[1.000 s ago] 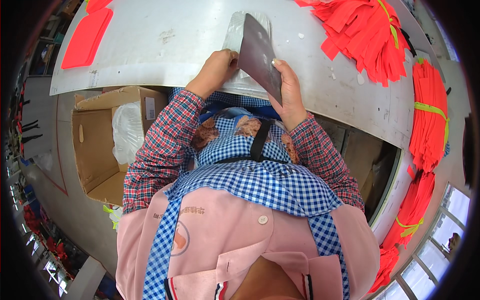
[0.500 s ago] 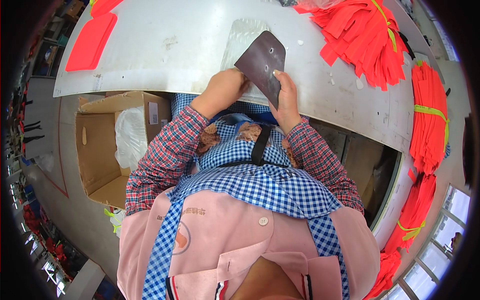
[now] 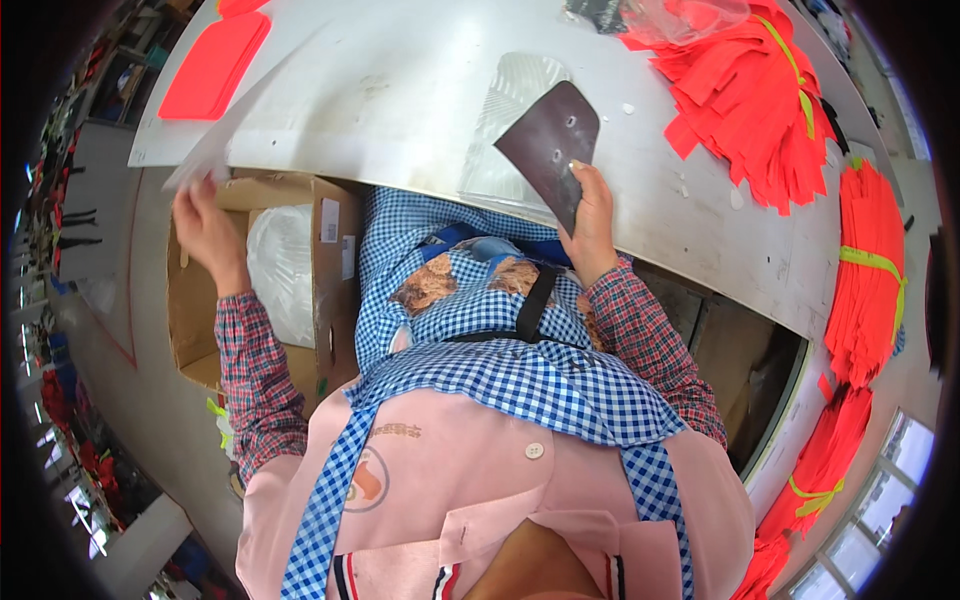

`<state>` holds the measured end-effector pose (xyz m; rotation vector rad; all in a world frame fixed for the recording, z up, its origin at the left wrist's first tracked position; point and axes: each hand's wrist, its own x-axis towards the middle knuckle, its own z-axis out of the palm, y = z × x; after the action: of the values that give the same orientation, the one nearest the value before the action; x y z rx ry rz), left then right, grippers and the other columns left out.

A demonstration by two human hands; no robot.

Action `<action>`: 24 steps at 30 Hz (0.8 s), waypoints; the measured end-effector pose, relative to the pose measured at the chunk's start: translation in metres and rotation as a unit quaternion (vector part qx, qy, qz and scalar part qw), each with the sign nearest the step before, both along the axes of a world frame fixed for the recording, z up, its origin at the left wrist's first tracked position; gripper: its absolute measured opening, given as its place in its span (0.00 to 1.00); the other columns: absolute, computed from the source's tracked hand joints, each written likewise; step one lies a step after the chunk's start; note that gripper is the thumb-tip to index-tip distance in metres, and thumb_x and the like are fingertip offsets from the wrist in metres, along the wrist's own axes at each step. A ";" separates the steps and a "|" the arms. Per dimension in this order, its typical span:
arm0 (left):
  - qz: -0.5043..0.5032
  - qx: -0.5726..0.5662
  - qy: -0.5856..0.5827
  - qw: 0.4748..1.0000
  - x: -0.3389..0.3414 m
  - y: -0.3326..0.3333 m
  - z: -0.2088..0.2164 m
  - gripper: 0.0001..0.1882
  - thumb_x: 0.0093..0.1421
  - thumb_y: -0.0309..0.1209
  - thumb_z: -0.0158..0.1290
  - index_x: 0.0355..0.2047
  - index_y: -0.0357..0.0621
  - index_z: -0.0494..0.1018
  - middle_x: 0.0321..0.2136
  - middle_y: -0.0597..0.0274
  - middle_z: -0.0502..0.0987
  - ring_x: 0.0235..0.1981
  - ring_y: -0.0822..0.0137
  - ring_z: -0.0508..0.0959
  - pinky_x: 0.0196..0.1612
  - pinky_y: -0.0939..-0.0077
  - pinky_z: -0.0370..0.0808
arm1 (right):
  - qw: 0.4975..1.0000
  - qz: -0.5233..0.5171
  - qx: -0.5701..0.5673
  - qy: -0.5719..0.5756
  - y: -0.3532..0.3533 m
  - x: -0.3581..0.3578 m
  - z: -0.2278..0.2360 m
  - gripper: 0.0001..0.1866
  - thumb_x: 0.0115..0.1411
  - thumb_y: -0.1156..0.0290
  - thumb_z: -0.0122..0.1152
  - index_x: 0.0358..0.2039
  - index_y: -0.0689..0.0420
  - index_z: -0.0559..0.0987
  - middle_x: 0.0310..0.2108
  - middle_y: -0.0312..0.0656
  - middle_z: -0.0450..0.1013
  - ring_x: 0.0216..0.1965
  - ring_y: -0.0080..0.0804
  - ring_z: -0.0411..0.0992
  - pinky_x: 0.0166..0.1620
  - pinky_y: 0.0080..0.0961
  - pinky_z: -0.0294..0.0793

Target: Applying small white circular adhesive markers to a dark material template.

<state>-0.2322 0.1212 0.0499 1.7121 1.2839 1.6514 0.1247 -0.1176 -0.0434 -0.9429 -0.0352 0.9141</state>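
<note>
My left hand (image 3: 212, 235) is out to the left, above the near side of a cardboard box (image 3: 204, 340). Its fingers pinch the lower end of a thin clear plastic sheet (image 3: 220, 135), which stretches up over the table edge, blurred by motion. In my right hand (image 3: 592, 215), thumb on top, is a dark brown plate (image 3: 550, 140) with two small holes, tilted at the table's front edge. Beneath and beside this plate lie clear patterned plastic sheets (image 3: 492, 110) on the table. More clear sheets (image 3: 282, 270) rest inside the box.
The white table (image 3: 370, 120) curves around in front of me. Red flat pieces (image 3: 215, 70) lie at its far left. Red strips (image 3: 745, 100) tied with yellow bands are at the right, and more tied bundles (image 3: 868, 270) hang along the right side. A plastic bag (image 3: 690, 15) sits at the back.
My left hand has moved from beside the brown plate out to the left over the box, with a clear sheet now in its fingers. My right hand still holds the plate.
</note>
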 end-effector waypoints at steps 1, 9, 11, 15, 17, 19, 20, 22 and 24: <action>0.074 0.011 0.070 0.995 -0.035 -0.002 -0.008 0.13 0.68 0.33 0.48 0.42 0.34 0.74 0.36 0.61 0.79 0.37 0.74 0.75 0.42 0.80 0.73 | 1.000 -0.002 0.001 -0.007 0.001 0.002 -0.003 0.08 0.60 0.68 0.57 0.36 0.57 0.76 0.33 0.36 0.74 0.35 0.25 0.73 0.41 0.23 0.74; 0.213 -0.195 0.325 0.901 -0.176 -0.056 -0.146 0.12 0.61 0.34 0.53 0.37 0.38 0.78 0.29 0.47 0.79 0.30 0.58 0.80 0.37 0.68 0.75 | 0.999 0.026 -0.025 -0.017 0.002 0.011 -0.012 0.13 0.62 0.67 0.55 0.43 0.63 0.73 0.44 0.44 0.73 0.48 0.36 0.73 0.52 0.33 0.76; 0.181 -0.264 0.349 0.881 -0.172 -0.061 -0.176 0.12 0.58 0.35 0.54 0.34 0.38 0.79 0.28 0.45 0.79 0.31 0.52 0.81 0.36 0.64 0.75 | 0.999 0.025 -0.027 -0.015 0.003 0.003 0.000 0.11 0.62 0.68 0.55 0.40 0.61 0.74 0.41 0.41 0.73 0.44 0.31 0.73 0.49 0.28 0.74; 0.102 -0.338 0.388 0.851 -0.185 -0.072 -0.234 0.12 0.54 0.35 0.55 0.31 0.39 0.81 0.29 0.45 0.80 0.33 0.49 0.81 0.38 0.62 0.76 | 0.999 0.024 -0.025 -0.007 0.005 0.000 0.005 0.09 0.63 0.68 0.54 0.37 0.60 0.76 0.38 0.37 0.73 0.40 0.26 0.72 0.46 0.23 0.71; 0.050 -0.419 0.378 0.824 -0.167 -0.075 -0.250 0.13 0.51 0.36 0.57 0.31 0.40 0.81 0.29 0.47 0.80 0.33 0.50 0.81 0.39 0.62 0.76 | 1.000 0.016 -0.024 -0.008 0.003 0.001 0.003 0.09 0.63 0.68 0.54 0.37 0.60 0.76 0.38 0.38 0.73 0.40 0.26 0.72 0.46 0.23 0.71; -0.019 -0.500 0.367 0.784 -0.180 -0.084 -0.266 0.17 0.44 0.37 0.61 0.32 0.39 0.81 0.32 0.46 0.81 0.36 0.51 0.81 0.42 0.62 0.76 | 0.999 0.027 -0.019 -0.003 0.006 -0.002 0.008 0.09 0.62 0.68 0.54 0.37 0.61 0.76 0.38 0.38 0.73 0.40 0.26 0.72 0.47 0.23 0.71; -0.025 -0.500 0.367 0.784 -0.174 -0.081 -0.266 0.17 0.44 0.37 0.61 0.32 0.39 0.81 0.32 0.46 0.81 0.36 0.51 0.81 0.42 0.62 0.76 | 0.999 0.023 -0.022 -0.006 0.006 -0.002 0.005 0.09 0.62 0.68 0.54 0.37 0.61 0.76 0.38 0.38 0.73 0.40 0.26 0.72 0.47 0.23 0.71; -0.091 -0.538 0.466 0.697 -0.151 -0.068 -0.252 0.20 0.41 0.37 0.63 0.33 0.36 0.80 0.35 0.45 0.80 0.38 0.50 0.80 0.44 0.62 0.75 | 1.000 0.012 -0.026 -0.004 0.003 0.002 0.001 0.08 0.62 0.69 0.55 0.37 0.61 0.76 0.38 0.38 0.73 0.40 0.27 0.72 0.47 0.24 0.72; -0.052 -0.381 0.526 0.758 -0.147 -0.057 -0.233 0.23 0.45 0.39 0.62 0.39 0.37 0.78 0.39 0.45 0.80 0.42 0.48 0.78 0.50 0.62 0.73 | 1.000 0.015 -0.022 -0.008 0.003 0.006 -0.005 0.10 0.62 0.69 0.54 0.39 0.62 0.75 0.40 0.41 0.73 0.43 0.30 0.72 0.50 0.29 0.73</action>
<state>-0.3794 0.0645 -0.1832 2.0375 1.8603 -0.1716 0.1311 -0.1147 -0.0489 -0.9928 -0.0436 0.9386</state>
